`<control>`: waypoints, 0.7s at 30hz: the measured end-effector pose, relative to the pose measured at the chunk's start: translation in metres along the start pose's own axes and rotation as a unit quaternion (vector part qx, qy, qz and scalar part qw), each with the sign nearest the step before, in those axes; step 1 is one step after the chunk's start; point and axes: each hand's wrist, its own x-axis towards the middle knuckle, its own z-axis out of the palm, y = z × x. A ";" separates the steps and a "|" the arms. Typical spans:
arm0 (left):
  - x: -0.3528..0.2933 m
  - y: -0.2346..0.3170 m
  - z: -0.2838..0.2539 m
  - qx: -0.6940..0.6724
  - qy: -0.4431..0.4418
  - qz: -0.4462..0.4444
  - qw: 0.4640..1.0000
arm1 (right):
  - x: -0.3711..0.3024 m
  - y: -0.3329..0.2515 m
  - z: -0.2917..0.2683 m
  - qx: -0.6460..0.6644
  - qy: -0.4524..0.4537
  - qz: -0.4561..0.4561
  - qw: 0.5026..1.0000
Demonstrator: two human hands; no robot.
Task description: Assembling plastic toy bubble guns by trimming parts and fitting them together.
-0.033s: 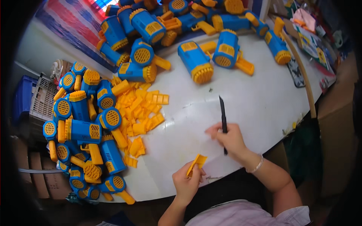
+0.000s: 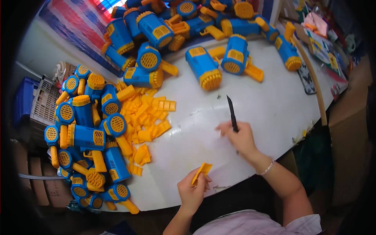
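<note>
My left hand pinches a small flat yellow plastic piece near the table's front edge. To its right and a little farther off, my right hand is closed round a slim black craft knife, its pointed end aimed away from me. Knife and yellow piece are apart. Left of my hands lies a loose heap of similar yellow pieces. Some of the fingers on the knife are smeared by motion.
Blue-and-yellow toy blasters are piled along the table's left side, with more at the back. Two blasters stand nearer the middle, one of them blue with a yellow ridged front. A dark patterned phone lies by a wooden strip at right.
My right hand and the knife have shifted slightly away from my left hand, and the knife's tilt has changed a little. The left hand still holds the yellow piece.
</note>
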 end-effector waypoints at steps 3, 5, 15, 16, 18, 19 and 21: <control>0.005 -0.003 -0.017 -0.055 -0.003 -0.021 0.998 | 0.049 -0.038 -0.011 -0.285 0.145 -0.185 0.929; 0.010 -0.004 -0.022 -0.099 -0.012 -0.047 0.994 | 0.090 -0.050 -0.025 -0.403 0.168 -0.411 0.800; 0.020 -0.012 -0.039 -0.366 0.025 -0.097 0.925 | 0.132 -0.058 -0.118 -0.579 0.177 -0.057 0.794; 0.024 -0.011 -0.034 -0.366 0.026 -0.104 0.924 | 0.126 -0.054 -0.122 -0.538 0.120 -0.028 0.834; 0.028 -0.009 -0.020 -0.307 -0.012 -0.123 0.944 | 0.105 -0.048 -0.109 -0.456 0.065 0.015 0.887; 0.028 -0.008 -0.013 -0.306 -0.009 -0.134 0.943 | 0.091 -0.043 -0.100 -0.365 0.018 0.051 0.930; 0.033 -0.005 -0.003 -0.280 -0.086 -0.113 0.950 | 0.057 -0.020 -0.080 -0.304 0.004 0.077 0.949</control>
